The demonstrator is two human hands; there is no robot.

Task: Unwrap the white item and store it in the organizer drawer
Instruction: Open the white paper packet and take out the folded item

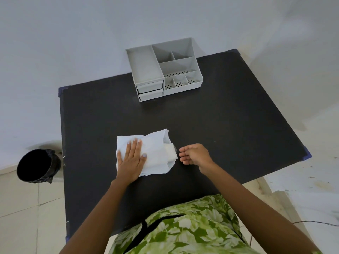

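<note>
Head view shows the left hand (130, 158) flat on the wrapper (156, 156); the right hand (194, 155) loosely curled, empty, beside the half-exposed white item (172, 153) on the worktop (201, 125); organizer (161, 70) drawers shut, storing remains.

A single head-worn wide-angle view looks forward and steeply down over the black rectangular counter (220, 116), close above it, facing the pale wall where a grey plastic compartmented organizer (163, 70) stands at the far edge.
</note>
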